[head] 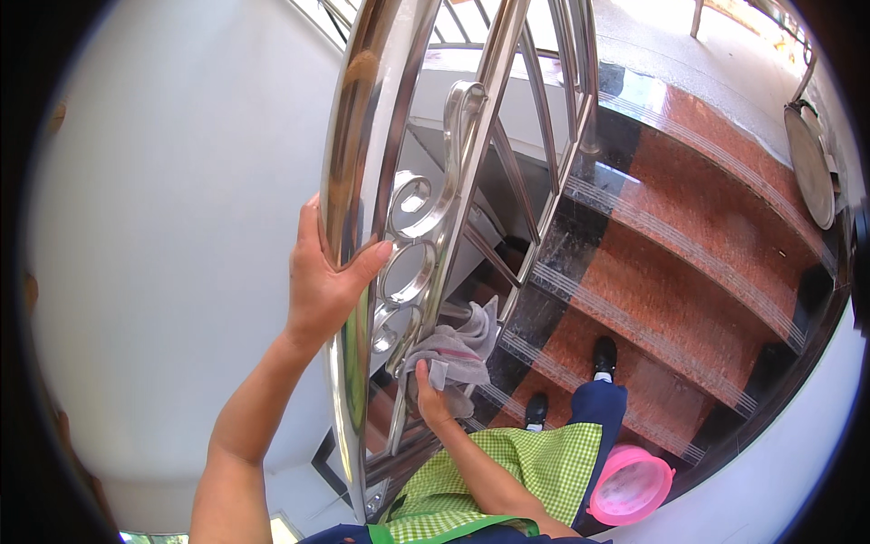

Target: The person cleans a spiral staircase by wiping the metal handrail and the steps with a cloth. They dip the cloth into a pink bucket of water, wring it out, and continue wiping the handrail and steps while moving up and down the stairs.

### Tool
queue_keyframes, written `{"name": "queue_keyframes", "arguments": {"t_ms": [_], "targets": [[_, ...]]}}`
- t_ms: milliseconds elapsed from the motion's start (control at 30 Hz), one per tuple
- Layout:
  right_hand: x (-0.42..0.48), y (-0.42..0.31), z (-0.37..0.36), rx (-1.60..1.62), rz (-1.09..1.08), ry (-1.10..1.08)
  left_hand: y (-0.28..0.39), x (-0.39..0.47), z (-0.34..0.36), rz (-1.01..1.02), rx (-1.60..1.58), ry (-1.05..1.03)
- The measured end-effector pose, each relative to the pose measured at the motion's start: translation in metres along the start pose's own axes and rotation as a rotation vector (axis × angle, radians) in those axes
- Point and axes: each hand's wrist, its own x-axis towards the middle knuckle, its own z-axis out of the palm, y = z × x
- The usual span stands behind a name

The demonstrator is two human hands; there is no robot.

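Observation:
My left hand (333,272) grips the broad polished metal handrail (353,170) of a staircase railing, thumb on the near side and fingers over the far side. Lower down and to the right, my right hand (431,401) holds a grey cloth (459,353) with a reddish stripe against the railing's metal bars. The cloth is bunched, and its upper end sticks out between the bars. Just above it are curled metal scrolls and a metal ring (408,273) set between the handrail and a lower bar (469,183).
Red and black polished stone steps (666,272) rise on the right, and my shoes stand on them. A pink plastic basin (632,486) with whitish liquid sits beside my leg. A round flat object (809,166) leans by the right wall. A white wall (177,238) is beyond the handrail.

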Motion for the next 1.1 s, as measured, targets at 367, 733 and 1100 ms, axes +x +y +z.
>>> {"name": "queue_keyframes", "arguments": {"t_ms": [367,733,1100], "targets": [[0.063,0.022,-0.04,-0.453,0.21,-0.131,-0.001,0.002,0.002,0.023,0.004,-0.029],[0.02,-0.055,-0.022,0.645,-0.126,0.268,0.0,-0.008,-0.002,-0.021,-0.04,-0.009],[0.136,0.02,-0.068,-0.088,-0.427,0.266,-0.021,-0.012,-0.016,-0.112,0.02,0.025]]}}
